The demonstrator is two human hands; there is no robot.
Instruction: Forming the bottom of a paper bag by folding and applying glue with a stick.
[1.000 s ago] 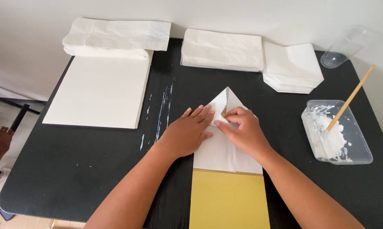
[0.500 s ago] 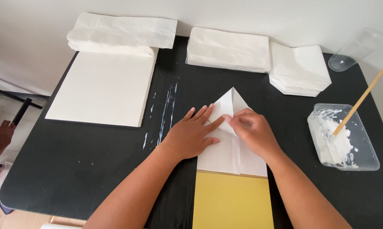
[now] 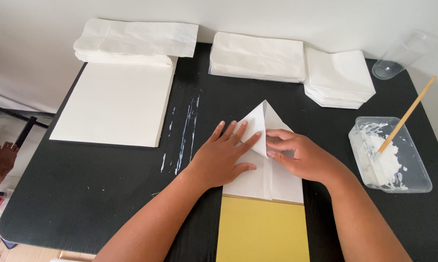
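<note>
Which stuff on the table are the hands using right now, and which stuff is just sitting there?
In use:
- folded white paper, under the left hand and right hand
- yellow sheet, partly beneath that paper

Lying about:
- flat white sheet stack
- three piles of white bags
- paste tub with wooden stick
- clear cup

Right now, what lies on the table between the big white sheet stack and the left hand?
In the head view, white glue smears streak the black table between the sheet stack and the left hand.
</note>
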